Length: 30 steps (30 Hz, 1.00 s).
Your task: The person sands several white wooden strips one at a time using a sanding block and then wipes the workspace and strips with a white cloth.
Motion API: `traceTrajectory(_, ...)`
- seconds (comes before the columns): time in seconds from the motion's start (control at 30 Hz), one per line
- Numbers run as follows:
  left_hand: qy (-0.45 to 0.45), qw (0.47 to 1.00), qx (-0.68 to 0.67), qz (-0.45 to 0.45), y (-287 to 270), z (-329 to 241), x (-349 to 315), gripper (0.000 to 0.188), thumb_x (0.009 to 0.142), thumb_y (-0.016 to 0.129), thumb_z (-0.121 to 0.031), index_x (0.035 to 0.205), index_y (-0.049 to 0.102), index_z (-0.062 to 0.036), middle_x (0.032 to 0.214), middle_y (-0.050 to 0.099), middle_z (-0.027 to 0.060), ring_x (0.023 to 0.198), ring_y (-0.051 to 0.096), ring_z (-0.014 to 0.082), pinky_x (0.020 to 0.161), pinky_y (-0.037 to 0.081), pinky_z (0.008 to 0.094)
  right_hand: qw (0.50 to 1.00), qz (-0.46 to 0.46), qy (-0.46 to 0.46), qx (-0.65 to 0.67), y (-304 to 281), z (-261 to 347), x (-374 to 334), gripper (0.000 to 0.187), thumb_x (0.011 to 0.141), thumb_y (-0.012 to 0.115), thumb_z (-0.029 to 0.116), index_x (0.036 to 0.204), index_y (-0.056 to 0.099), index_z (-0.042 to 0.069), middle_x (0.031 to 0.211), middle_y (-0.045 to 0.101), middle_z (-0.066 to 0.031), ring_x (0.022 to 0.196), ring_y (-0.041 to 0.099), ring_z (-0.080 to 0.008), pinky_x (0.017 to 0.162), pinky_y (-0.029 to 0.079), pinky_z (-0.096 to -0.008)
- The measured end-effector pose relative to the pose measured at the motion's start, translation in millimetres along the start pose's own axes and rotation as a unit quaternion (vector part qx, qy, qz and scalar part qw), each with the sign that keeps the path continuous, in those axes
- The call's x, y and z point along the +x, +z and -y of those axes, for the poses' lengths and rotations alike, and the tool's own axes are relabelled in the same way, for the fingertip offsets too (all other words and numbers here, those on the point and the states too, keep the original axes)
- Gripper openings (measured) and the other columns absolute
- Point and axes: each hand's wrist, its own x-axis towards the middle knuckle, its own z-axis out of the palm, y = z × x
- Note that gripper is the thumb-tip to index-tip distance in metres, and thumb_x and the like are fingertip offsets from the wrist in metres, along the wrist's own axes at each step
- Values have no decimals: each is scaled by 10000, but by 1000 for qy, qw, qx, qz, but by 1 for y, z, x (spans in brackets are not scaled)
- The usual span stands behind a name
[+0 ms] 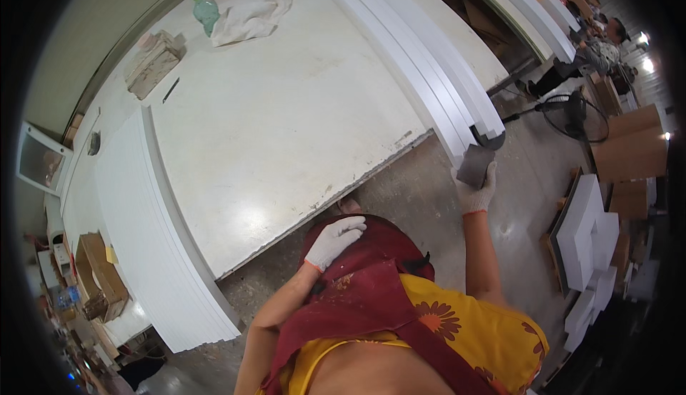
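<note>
My right hand point(476, 193), in a white knit glove, is closed on a flat dark grey sanding pad point(476, 165). It holds the pad at the near ends of several long white strips point(400, 45), which lie side by side on the right of the table and jut past its front edge. Whether the pad touches them I cannot tell. My left hand point(336, 240), also gloved, rests on the dark red apron point(357, 280) with its fingers stretched out and nothing in them.
The white table point(279, 123) carries a stack of long white strips point(153, 238) at left, a wrapped block point(153, 65), a pen point(171, 90), a white cloth point(251, 20) and a green bottle point(206, 13). A fan point(575, 116), white boards point(584, 230) and another person point(597, 55) are to the right.
</note>
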Motion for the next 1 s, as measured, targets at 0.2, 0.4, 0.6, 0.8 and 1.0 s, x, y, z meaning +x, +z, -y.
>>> traceTrajectory(0.2,12,994,-105,11,9,-19,24,512,1041,596,-240,1477,522,17,1354,646,145,1234,620,220,1066,489,349,996,71,53,13,4,-13,-37,659,952,642,597,1453,548,179,1444,598,-32,1345,524,-229,1120,370,-521)
traceTrajectory(0.4,27,929,-368,19,34,-38,96,761,1072,450,-556,1595,287,-28,1461,558,173,1243,617,275,961,549,391,960,230,158,-1,88,-49,-143,754,955,618,637,1483,481,116,1351,619,-93,1242,570,-253,1067,448,-444)
traceTrajectory(0.6,63,858,-509,-26,23,-75,85,608,1111,323,-486,1352,532,32,1117,675,213,932,691,350,853,608,484,905,329,260,-73,114,-64,-156,840,944,565,700,1526,432,109,1371,592,-123,1364,532,-304,1061,486,-514)
traceTrajectory(0.8,97,795,-598,23,-30,-83,28,588,1095,397,-501,1390,522,-9,1074,656,218,795,618,307,654,559,401,867,415,251,-114,117,-48,-104,878,901,664,580,1514,424,0,1422,577,-201,1297,596,-346,949,557,-452)
traceTrajectory(1.0,124,800,-584,58,-59,13,-64,627,1074,376,-586,1382,553,-69,1065,642,242,794,642,350,548,552,391,685,516,-157,-490,190,-78,-139,635,817,779,382,1339,639,50,1346,638,-148,1220,608,-316,1007,499,-433)
